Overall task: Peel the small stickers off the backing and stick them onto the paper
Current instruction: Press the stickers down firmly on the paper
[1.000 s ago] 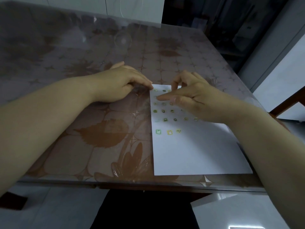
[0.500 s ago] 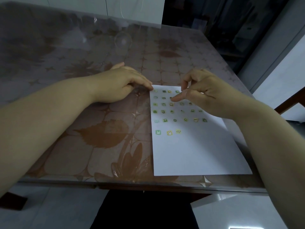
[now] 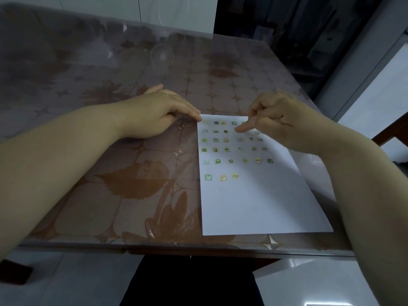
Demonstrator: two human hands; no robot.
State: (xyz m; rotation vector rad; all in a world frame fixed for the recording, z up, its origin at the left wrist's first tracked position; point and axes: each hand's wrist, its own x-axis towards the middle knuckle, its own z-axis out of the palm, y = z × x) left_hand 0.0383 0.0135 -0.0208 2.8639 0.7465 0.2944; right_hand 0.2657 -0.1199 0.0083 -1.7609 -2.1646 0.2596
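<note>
Paper (image 3: 254, 206): one white sheet, flat on the near right part of the table (image 3: 99, 173), near edge just inside the table's near edge.
Stickers (image 3: 223, 178): small, green and yellow, in six rows on the far half of the paper.
Nearest row: three, larger than the rest.
Next three rows: six in each.
Two farthest rows: partly hidden under the right hand, so count uncertain.
Hands: two, both bare.
Left hand (image 3: 154, 115): fingers straight and pressed together, tips pressing the paper's far-left corner, palm down on the table.
Right hand (image 3: 284, 124): index finger (image 3: 242, 128) stretched out over the second row, thumb laid against it, other fingers curled under.
Between thumb and index: too small to tell whether a sticker is pinched.
</note>
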